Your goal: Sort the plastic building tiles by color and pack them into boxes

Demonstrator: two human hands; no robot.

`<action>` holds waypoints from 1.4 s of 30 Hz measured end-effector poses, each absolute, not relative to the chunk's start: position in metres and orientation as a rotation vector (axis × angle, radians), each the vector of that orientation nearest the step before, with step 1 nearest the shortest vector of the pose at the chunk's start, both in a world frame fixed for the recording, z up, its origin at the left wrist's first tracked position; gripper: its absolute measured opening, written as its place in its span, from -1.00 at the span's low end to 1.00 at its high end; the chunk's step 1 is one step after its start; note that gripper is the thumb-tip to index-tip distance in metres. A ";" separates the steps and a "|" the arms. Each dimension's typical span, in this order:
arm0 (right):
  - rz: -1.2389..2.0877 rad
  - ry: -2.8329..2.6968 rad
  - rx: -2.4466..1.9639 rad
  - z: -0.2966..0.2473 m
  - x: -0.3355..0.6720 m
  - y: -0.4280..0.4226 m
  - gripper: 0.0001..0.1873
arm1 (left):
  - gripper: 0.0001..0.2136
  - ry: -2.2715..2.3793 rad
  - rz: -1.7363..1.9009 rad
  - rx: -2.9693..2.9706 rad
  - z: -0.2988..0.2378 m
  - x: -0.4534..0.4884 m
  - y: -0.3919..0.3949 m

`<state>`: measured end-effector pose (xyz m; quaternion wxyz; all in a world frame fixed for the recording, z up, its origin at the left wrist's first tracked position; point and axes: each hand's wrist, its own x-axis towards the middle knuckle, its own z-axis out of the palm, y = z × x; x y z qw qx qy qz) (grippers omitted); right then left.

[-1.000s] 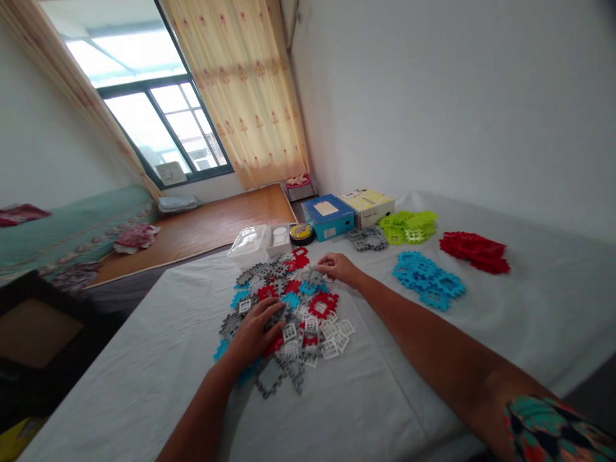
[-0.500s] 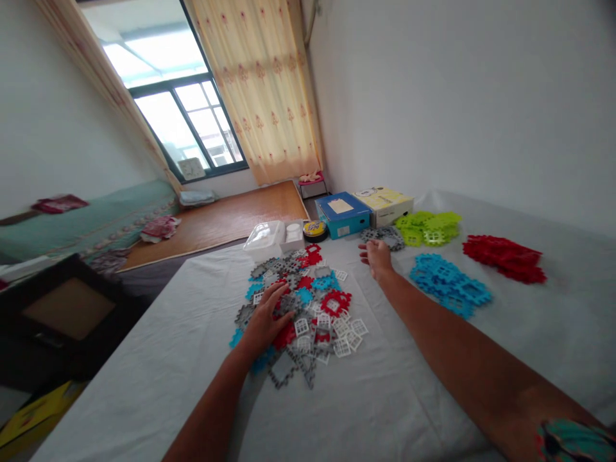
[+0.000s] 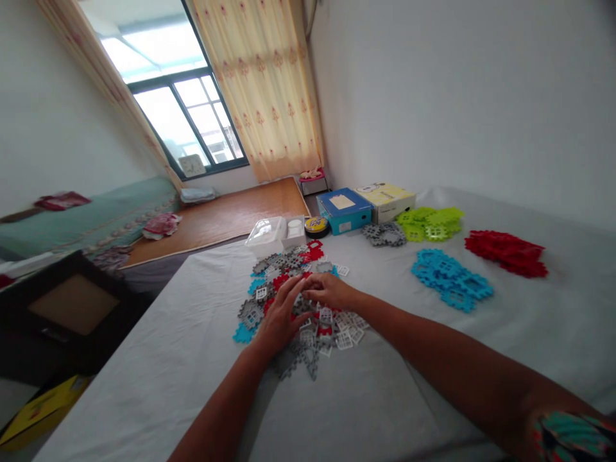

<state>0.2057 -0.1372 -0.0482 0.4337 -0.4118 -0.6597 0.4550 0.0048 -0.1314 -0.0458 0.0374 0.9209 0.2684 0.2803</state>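
Observation:
A mixed pile of toothed plastic building tiles [image 3: 251, 313] in grey, red and blue, with small white window-frame pieces [image 3: 345, 339] at its near right, lies on the white-covered table. My left hand [image 3: 282, 321] rests over the middle of the pile, fingers stretched out and thumb apart. From the right, my right hand [image 3: 332, 292] reaches in beside it, its fingers bent together close to the left fingertips. What the right fingers have hold of, if anything, is hidden. Both hands cover the pile's centre.
Sorted heaps sit on the right: grey tiles [image 3: 384, 235], lime-green tiles [image 3: 430, 224], blue tiles [image 3: 451, 281] and red tiles [image 3: 505, 253]. Behind them stand a blue box [image 3: 345, 212] and a yellow box [image 3: 385, 200]. A clear plastic container [image 3: 265, 235] and a round yellow-lidded tin [image 3: 316, 226] are at the far edge.
My right hand has moved left from beside the grey heap to the mixed pile, next to my left hand. The left hand has shifted slightly over the pile.

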 end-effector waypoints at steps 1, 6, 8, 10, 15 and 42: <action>1.108 -1.617 -1.031 -0.049 0.211 -0.133 -0.70 | -0.26 0.832 0.853 2.837 -0.046 0.004 -0.131; 0.763 -1.214 -1.277 -0.057 0.272 -0.108 -0.74 | -0.39 0.942 0.907 2.845 -0.047 -0.003 -0.123; 0.676 -0.937 -1.348 -0.060 0.303 -0.101 -0.75 | -0.50 1.018 0.954 2.817 -0.048 -0.006 -0.118; 0.628 -0.712 -1.336 -0.061 0.327 -0.097 -0.76 | -0.57 1.070 0.989 2.787 -0.049 -0.009 -0.114; 0.574 -0.471 -1.272 -0.061 0.351 -0.091 -0.80 | -0.66 1.114 1.029 2.752 -0.053 -0.013 -0.107; 0.109 -1.791 -2.274 -0.045 0.343 -0.128 -0.77 | -0.74 1.085 0.911 2.859 -0.057 -0.017 -0.102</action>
